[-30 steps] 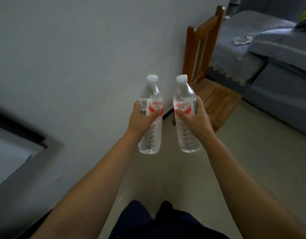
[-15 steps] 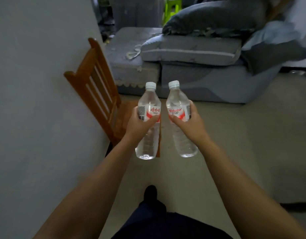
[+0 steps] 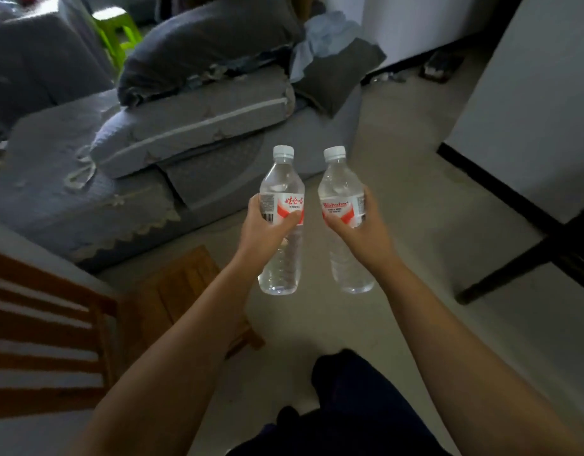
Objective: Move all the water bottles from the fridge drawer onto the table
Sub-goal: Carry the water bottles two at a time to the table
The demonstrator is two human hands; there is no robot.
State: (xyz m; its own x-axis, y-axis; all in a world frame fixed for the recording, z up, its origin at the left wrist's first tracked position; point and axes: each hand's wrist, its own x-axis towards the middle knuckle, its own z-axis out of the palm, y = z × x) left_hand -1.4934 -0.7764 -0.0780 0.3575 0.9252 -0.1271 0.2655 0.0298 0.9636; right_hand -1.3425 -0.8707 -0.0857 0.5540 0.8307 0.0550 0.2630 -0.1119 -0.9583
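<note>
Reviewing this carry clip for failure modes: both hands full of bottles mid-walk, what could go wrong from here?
1. The left hand and right hand each grip a bottle at its label only; the left bottle and right bottle hang unsupported below and could slip.
2. The wooden chair sits close by the legs, a likely trip point.
3. The dark table leg juts into the path at right; the right bottle may clip it.

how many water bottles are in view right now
2. One water bottle is held upright in the left hand; the other bottle is upright in the right hand. They sit side by side, not touching. More may exist outside the view.
</note>
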